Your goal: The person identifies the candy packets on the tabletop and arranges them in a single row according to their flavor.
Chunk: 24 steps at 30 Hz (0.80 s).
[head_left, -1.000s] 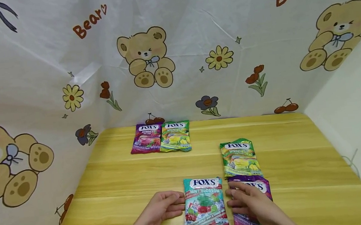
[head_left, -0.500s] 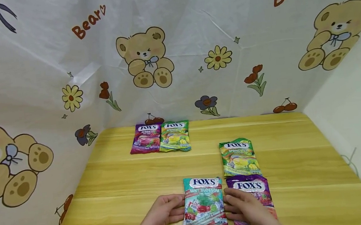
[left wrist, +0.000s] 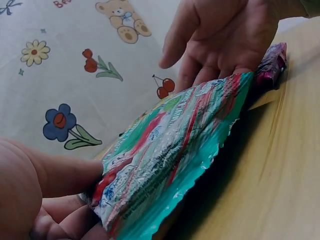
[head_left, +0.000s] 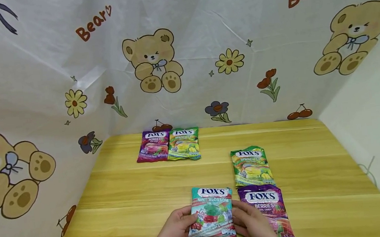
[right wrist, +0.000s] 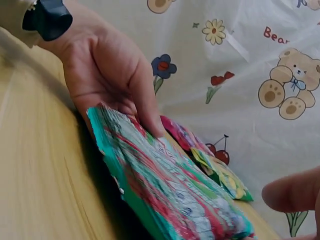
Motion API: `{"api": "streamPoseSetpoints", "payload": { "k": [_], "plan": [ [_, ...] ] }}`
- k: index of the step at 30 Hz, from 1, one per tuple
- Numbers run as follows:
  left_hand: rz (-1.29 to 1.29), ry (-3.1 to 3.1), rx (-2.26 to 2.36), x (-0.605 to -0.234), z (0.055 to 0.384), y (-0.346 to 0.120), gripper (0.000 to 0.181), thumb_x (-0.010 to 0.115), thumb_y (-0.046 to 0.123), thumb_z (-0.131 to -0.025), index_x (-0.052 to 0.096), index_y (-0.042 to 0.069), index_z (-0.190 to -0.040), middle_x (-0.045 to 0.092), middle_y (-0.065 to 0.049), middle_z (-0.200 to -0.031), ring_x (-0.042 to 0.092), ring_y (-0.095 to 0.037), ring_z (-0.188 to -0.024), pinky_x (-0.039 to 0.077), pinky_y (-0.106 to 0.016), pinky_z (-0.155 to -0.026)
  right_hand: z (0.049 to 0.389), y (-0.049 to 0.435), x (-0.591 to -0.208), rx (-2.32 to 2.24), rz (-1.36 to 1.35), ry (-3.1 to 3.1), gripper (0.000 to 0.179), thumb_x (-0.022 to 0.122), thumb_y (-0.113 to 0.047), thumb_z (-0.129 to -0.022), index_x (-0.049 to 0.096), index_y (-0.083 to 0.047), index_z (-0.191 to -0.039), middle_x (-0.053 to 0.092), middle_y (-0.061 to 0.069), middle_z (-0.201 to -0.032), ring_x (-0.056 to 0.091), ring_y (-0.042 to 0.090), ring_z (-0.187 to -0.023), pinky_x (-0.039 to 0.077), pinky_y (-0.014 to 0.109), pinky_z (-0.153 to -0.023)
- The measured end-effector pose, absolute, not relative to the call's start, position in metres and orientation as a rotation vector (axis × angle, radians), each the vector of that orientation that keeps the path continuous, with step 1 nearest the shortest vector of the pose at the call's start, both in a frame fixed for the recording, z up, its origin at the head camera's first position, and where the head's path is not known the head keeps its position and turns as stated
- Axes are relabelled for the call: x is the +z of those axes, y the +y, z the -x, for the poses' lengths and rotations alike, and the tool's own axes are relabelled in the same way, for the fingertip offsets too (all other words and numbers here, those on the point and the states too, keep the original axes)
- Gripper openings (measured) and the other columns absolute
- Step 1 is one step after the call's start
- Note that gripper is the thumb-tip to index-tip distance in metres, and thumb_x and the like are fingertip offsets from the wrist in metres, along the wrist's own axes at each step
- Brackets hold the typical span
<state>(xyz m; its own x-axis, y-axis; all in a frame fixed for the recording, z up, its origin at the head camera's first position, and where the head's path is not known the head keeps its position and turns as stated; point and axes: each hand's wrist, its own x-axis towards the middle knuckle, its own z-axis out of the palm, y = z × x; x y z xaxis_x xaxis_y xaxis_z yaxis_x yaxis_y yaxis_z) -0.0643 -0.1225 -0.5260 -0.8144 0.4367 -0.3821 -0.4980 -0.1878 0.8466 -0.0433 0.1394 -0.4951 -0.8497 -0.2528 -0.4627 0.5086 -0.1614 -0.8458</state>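
Observation:
A teal Fox's Mint Blossom candy bag (head_left: 211, 217) is slightly raised and tilted off the table near the front. My left hand (head_left: 173, 229) pinches its left edge, thumb on top and fingers beneath, as the left wrist view also shows. At the opposite edge, my right hand (head_left: 255, 223) touches the bag with its fingers; its thumb (right wrist: 295, 192) stands away from the bag in the right wrist view. A purple Berries candy bag (head_left: 263, 203) lies by the right hand, which partly covers it. Just behind that lies a green Spring Tea candy bag (head_left: 251, 168).
Another purple Berries bag (head_left: 153, 147) and another Spring Tea bag (head_left: 183, 145) lie side by side at the back of the wooden table (head_left: 131, 185). A bear-print cloth (head_left: 195, 102) hangs behind the table and along its left side. A white wall (head_left: 379, 127) borders the right.
The left hand has gone from beside the Mint Blossom bag to pinching it. The right hand has moved left against the bag, uncovering more of the Berries bag. The Mint Blossom bag has lifted and tilted.

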Motion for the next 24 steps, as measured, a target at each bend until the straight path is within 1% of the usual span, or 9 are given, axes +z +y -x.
{"api": "streamPoseSetpoints", "payload": {
  "k": [3, 5, 10, 15, 21, 24],
  "plan": [
    [0.073, 1.452, 2.064, -0.527, 0.063, -0.119, 0.052, 0.056, 0.016, -0.106, 0.043, -0.007, -0.151, 0.071, -0.022, -0.127, 0.074, -0.027, -0.105, 0.063, -0.043, -0.090, 0.043, 0.135, -0.499, -2.064, -0.292, 1.626, 0.071, 0.050, -0.022, -0.109, 0.013, 0.016, -0.157, 0.042, 0.037, -0.152, 0.063, 0.028, -0.124, 0.058, 0.043, -0.102],
    [0.081, 1.425, 2.080, -0.527, 0.063, -0.118, 0.054, 0.056, 0.016, -0.106, 0.041, -0.006, -0.153, 0.071, -0.022, -0.128, 0.074, -0.028, -0.106, 0.063, -0.044, -0.090, 0.043, 0.132, -0.501, -2.074, -0.292, 1.614, 0.072, 0.051, -0.021, -0.109, 0.012, 0.017, -0.156, 0.038, 0.038, -0.154, 0.062, 0.026, -0.125, 0.057, 0.042, -0.104],
    [0.091, 1.381, 2.113, -0.528, 0.065, -0.118, 0.057, 0.055, 0.018, -0.107, 0.037, -0.005, -0.156, 0.069, -0.021, -0.131, 0.073, -0.029, -0.109, 0.062, -0.046, -0.091, 0.043, 0.124, -0.504, -2.113, -0.243, 1.560, 0.073, 0.051, -0.020, -0.108, 0.011, 0.018, -0.156, 0.044, 0.034, -0.152, 0.063, 0.024, -0.124, 0.057, 0.041, -0.104],
    [0.080, 1.356, 2.138, -0.528, 0.068, -0.119, 0.059, 0.056, 0.019, -0.107, 0.035, -0.004, -0.157, 0.067, -0.021, -0.135, 0.071, -0.031, -0.113, 0.061, -0.048, -0.094, 0.044, 0.119, -0.504, -2.152, -0.196, 1.539, 0.073, 0.053, -0.018, -0.108, 0.011, 0.015, -0.158, 0.045, 0.032, -0.153, 0.062, 0.023, -0.125, 0.057, 0.040, -0.104],
    [0.048, 1.360, 2.130, -0.524, 0.077, -0.119, 0.058, 0.057, 0.020, -0.107, 0.038, -0.003, -0.156, 0.067, -0.021, -0.134, 0.072, -0.030, -0.113, 0.061, -0.047, -0.094, 0.049, 0.123, -0.500, -2.170, -0.189, 1.531, 0.074, 0.055, -0.015, -0.107, 0.010, 0.011, -0.159, 0.056, 0.027, -0.147, 0.067, 0.021, -0.119, 0.058, 0.038, -0.101],
    [0.025, 1.369, 2.122, -0.519, 0.083, -0.118, 0.057, 0.058, 0.021, -0.106, 0.039, -0.003, -0.155, 0.068, -0.020, -0.134, 0.072, -0.029, -0.113, 0.061, -0.046, -0.093, 0.054, 0.127, -0.496, -2.172, -0.191, 1.536, 0.075, 0.055, -0.016, -0.107, 0.008, 0.008, -0.161, 0.057, 0.025, -0.146, 0.067, 0.022, -0.120, 0.058, 0.038, -0.102]
  ]
}}
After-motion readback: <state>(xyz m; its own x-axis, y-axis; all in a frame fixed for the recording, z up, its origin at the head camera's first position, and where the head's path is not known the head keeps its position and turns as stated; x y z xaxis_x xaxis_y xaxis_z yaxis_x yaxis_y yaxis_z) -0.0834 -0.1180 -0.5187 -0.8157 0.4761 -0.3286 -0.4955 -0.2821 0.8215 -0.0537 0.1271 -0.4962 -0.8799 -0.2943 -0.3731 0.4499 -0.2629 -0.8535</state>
